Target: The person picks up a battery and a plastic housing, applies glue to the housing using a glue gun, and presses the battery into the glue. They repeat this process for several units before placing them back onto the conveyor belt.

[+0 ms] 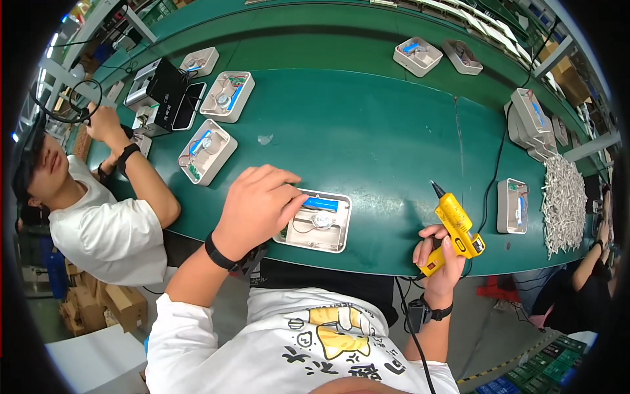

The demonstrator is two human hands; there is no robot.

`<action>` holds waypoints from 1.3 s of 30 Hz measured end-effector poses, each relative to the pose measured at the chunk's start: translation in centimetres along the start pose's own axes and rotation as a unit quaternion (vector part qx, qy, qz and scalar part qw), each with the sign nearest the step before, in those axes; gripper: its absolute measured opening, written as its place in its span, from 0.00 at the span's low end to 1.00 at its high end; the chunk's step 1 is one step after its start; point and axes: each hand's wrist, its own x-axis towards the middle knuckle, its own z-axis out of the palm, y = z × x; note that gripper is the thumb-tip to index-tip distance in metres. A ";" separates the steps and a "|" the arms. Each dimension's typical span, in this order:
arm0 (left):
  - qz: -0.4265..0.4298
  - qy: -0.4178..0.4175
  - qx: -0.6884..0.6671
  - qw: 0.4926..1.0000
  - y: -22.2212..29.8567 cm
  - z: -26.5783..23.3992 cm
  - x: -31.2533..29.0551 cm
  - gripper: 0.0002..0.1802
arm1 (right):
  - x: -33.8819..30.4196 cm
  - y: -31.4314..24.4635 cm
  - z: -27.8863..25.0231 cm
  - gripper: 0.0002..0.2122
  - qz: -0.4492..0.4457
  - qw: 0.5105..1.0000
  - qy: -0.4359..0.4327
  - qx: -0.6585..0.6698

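Observation:
In front of me on the bench lies an open white plastic housing (335, 238), with a blue cylindrical battery (321, 204), a round silvery part (322, 220) and thin wires inside. My left hand (258, 203) is over its left side, thumb and index finger drawn together beside the battery's left end. Whatever is between those fingertips is hidden, and the hand covers most of a green board at that edge. To the right, my right hand (443, 257) grips a yellow hot glue gun (454, 220) by its handle, nozzle pointing up and away, apart from the housing.
Similar housings stand at left (207, 152), far left (227, 97), back (418, 56) and right (512, 206). Beyond the right one is a pile of small whitish parts (563, 203). A co-worker (111, 230) sits left beside a black device (155, 92). A black cable (497, 171) crosses the bench.

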 end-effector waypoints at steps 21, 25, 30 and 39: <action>-0.148 0.228 -0.339 0.901 2.1 6.0 -4.3 0.04 | 1.3 -3.5 10.0 0.13 0.188 0.947 -0.206 -0.160; -0.164 0.257 -0.373 0.876 2.0 6.7 -4.9 0.03 | 2.8 -3.2 12.5 0.14 0.251 0.898 -0.230 -0.278; -0.153 0.267 -0.374 0.875 1.9 6.9 -5.0 0.03 | 3.5 -1.6 13.8 0.12 0.195 0.853 -0.261 -0.408; -0.137 0.251 -0.325 0.901 0.8 7.2 -5.4 0.05 | 3.3 -2.8 13.6 0.13 0.287 0.853 -0.244 -0.362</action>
